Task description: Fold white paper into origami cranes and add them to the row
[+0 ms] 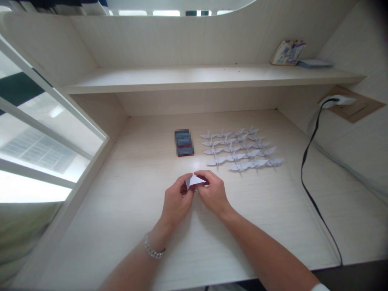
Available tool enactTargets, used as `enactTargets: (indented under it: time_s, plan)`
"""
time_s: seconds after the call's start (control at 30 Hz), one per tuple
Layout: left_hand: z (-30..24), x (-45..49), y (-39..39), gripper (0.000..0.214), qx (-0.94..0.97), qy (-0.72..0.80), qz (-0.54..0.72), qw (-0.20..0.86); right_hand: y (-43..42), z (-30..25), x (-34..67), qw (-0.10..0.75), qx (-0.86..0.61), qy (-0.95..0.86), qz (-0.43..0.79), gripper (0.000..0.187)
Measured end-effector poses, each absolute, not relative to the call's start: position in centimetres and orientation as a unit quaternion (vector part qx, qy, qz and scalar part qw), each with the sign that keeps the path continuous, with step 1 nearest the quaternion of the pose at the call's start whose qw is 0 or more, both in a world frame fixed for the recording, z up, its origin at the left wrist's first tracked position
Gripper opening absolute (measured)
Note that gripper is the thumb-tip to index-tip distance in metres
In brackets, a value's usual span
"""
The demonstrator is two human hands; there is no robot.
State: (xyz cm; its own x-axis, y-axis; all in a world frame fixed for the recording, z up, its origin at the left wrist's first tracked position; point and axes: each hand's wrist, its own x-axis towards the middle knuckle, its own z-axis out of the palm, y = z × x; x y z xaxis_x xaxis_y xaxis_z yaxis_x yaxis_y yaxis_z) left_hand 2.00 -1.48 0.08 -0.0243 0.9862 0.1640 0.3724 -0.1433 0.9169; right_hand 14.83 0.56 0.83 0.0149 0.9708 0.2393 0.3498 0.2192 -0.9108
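My left hand [176,202] and my right hand [214,194] meet above the pale wood desk [145,226], both pinching a small folded paper [194,181]. The paper is white on its visible face, with a dark red side showing at its edges. Beyond my hands lie several white origami cranes [239,147] in neat rows. To their left sits a stack of square paper [184,142] in a pixelated wrapper, blurred too much to read. A beaded silver bracelet [154,247] circles my left wrist.
A black cable [306,169] runs down the desk's right side from a white plug [336,101] on the wall. A shelf [194,79] spans the back, holding a booklet [288,52] and a flat packet [315,63]. A window [39,121] lies left.
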Motion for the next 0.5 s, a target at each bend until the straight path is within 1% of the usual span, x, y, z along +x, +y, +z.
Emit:
enactTargets:
  time_s: [0.07,0.13,0.2,0.27,0.37,0.5]
  plan:
    - [0.0,2.0,-1.4,0.028,0.589,0.571,0.457,0.345,0.5,0.9,14.8,0.468,-0.519,-0.62,0.356,0.028]
    - [-0.1,1.9,-1.2,0.022,0.562,0.584,0.46,0.362,0.5,0.9,14.7,0.454,-0.509,-0.604,0.412,0.023]
    - [-0.3,1.8,-1.0,0.019,0.528,0.598,0.464,0.385,0.4,0.9,14.8,0.432,-0.498,-0.58,0.478,0.025]
    - [-0.4,1.5,-0.8,0.02,0.502,0.612,0.468,0.392,0.4,0.9,14.8,0.415,-0.483,-0.575,0.513,0.03]
    - [-0.7,1.2,-0.4,0.025,0.486,0.619,0.476,0.392,0.4,1.0,15.0,0.417,-0.458,-0.611,0.493,0.032]
    - [-0.6,1.0,-0.2,0.029,0.462,0.571,0.498,0.462,0.6,1.2,15.3,0.424,-0.446,-0.626,0.48,0.033]
